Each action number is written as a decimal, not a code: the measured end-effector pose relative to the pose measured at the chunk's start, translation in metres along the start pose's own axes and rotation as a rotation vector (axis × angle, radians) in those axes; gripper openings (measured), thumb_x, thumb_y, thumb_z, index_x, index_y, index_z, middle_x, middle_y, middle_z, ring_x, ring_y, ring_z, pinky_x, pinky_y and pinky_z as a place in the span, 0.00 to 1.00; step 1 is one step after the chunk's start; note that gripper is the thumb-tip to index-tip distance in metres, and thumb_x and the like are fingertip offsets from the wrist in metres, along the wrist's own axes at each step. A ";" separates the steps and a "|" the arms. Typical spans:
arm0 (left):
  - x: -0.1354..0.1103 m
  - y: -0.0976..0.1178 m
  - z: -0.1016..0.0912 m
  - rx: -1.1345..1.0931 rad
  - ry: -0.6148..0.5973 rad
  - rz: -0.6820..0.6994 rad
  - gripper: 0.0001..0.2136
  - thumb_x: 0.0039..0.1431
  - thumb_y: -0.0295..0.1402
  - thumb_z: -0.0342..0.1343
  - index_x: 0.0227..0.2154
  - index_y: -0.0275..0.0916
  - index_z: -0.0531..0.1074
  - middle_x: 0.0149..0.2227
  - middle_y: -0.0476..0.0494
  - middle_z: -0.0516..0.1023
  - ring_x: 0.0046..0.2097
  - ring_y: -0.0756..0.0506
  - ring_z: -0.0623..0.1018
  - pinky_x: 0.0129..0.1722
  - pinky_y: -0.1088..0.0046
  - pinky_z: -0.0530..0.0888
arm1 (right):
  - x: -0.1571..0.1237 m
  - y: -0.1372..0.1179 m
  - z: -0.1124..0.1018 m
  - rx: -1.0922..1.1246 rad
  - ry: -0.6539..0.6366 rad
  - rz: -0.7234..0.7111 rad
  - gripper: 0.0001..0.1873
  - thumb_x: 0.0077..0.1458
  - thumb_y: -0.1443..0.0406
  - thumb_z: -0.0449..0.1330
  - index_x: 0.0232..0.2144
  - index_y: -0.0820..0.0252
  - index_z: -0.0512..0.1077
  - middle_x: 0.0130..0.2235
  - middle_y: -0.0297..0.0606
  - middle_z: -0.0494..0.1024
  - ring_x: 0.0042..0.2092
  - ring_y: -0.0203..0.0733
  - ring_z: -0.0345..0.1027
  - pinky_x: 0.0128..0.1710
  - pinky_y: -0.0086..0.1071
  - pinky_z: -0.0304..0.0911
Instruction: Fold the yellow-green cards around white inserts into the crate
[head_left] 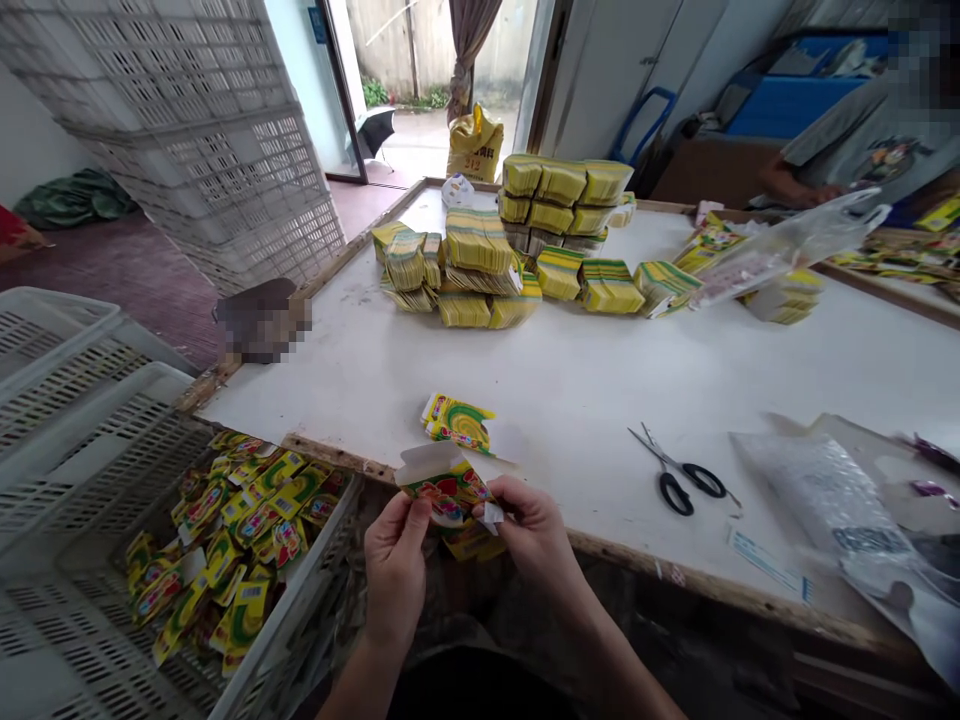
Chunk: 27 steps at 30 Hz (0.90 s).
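Both my hands hold a small yellow-green printed carton just below the table's near edge. My left hand pinches its left side, fingers closed. My right hand pinches the right side and a white flap. The carton's white top flap stands up. Another flat carton blank lies on the white table just beyond my hands. More yellow blanks show below my hands, partly hidden.
Stacks of bundled flat cartons sit at the table's far side. Black scissors lie to the right, clear plastic bags beyond them. A white crate at the left holds several folded cartons. Another person works at the far right.
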<state>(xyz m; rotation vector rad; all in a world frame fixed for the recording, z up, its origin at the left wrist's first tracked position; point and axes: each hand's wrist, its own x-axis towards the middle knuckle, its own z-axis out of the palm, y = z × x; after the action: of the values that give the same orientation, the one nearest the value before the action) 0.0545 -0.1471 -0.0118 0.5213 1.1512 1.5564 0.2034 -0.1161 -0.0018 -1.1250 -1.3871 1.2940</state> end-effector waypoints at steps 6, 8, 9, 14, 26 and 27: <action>0.012 0.050 -0.017 0.203 -0.393 -0.112 0.37 0.47 0.64 0.50 0.46 0.36 0.76 0.48 0.30 0.78 0.48 0.33 0.77 0.48 0.57 0.74 | -0.002 -0.031 -0.030 -0.555 -0.274 -0.490 0.18 0.60 0.73 0.50 0.42 0.52 0.77 0.35 0.39 0.78 0.38 0.43 0.67 0.37 0.34 0.65; 0.010 0.060 -0.020 0.477 -0.566 -0.102 0.37 0.40 0.57 0.63 0.51 0.39 0.73 0.52 0.32 0.76 0.52 0.31 0.75 0.52 0.55 0.71 | -0.004 -0.040 -0.031 -0.660 -0.372 -0.579 0.17 0.62 0.73 0.51 0.43 0.52 0.76 0.35 0.38 0.78 0.39 0.43 0.65 0.39 0.36 0.65; 0.008 0.062 -0.021 0.613 -0.616 -0.082 0.38 0.36 0.50 0.69 0.53 0.42 0.71 0.53 0.33 0.75 0.54 0.30 0.74 0.53 0.54 0.70 | -0.005 -0.041 -0.030 -0.687 -0.397 -0.610 0.16 0.62 0.72 0.51 0.42 0.52 0.76 0.36 0.38 0.78 0.39 0.43 0.65 0.40 0.36 0.65; -0.005 0.047 -0.014 0.831 -0.478 0.028 0.40 0.34 0.32 0.71 0.56 0.46 0.67 0.48 0.38 0.79 0.48 0.31 0.78 0.45 0.59 0.74 | -0.017 -0.025 -0.010 -0.628 -0.092 -0.617 0.14 0.61 0.73 0.51 0.42 0.53 0.73 0.38 0.40 0.75 0.38 0.41 0.67 0.35 0.32 0.67; -0.007 0.022 -0.008 0.847 -0.477 0.101 0.26 0.43 0.27 0.65 0.48 0.43 0.67 0.38 0.44 0.79 0.38 0.40 0.78 0.36 0.69 0.71 | -0.020 -0.013 0.002 -0.009 0.141 0.012 0.17 0.51 0.62 0.63 0.42 0.55 0.64 0.27 0.29 0.69 0.27 0.37 0.65 0.27 0.29 0.63; -0.009 0.021 -0.008 0.853 -0.504 0.128 0.26 0.43 0.27 0.64 0.48 0.43 0.67 0.38 0.44 0.79 0.37 0.40 0.78 0.36 0.69 0.71 | -0.015 -0.014 0.000 0.030 0.115 0.081 0.14 0.50 0.59 0.63 0.37 0.56 0.66 0.26 0.29 0.68 0.26 0.36 0.63 0.25 0.28 0.61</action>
<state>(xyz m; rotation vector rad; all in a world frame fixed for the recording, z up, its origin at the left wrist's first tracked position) 0.0407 -0.1574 0.0053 1.4780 1.3516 0.8776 0.2056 -0.1313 0.0119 -1.2269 -1.2455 1.2823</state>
